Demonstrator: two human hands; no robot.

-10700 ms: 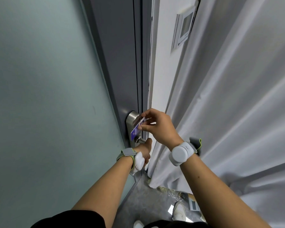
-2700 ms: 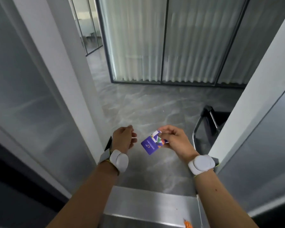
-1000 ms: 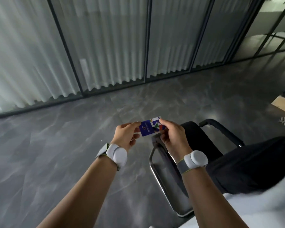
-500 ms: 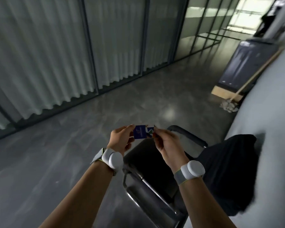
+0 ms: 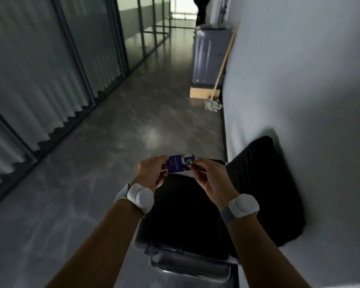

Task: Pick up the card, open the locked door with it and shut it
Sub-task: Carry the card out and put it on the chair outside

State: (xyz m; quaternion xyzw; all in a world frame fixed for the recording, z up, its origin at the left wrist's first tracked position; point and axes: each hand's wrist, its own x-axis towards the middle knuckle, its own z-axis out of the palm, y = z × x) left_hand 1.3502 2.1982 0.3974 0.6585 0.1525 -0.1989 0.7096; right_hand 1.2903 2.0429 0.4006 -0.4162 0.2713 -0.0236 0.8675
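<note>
The card point(image 5: 178, 164) is blue with a coloured corner pattern. Both hands hold it flat in front of me, above a black chair point(image 5: 187, 213). My left hand point(image 5: 152, 173) pinches its left edge. Pinching the right edge is my right hand point(image 5: 210, 179). Each wrist wears a white band. The locked door is not in view.
I am in a corridor with a grey polished floor point(image 5: 92, 183). Glass partitions with white curtains point(image 5: 40, 80) run along the left. A white wall point(image 5: 299, 80) is on the right. Against it stand a grey cabinet point(image 5: 210, 55) and a mop point(image 5: 214, 100).
The view has swung right, from the curtained glass to looking down the corridor. Both hands keep the card between them, now over the chair seat.
</note>
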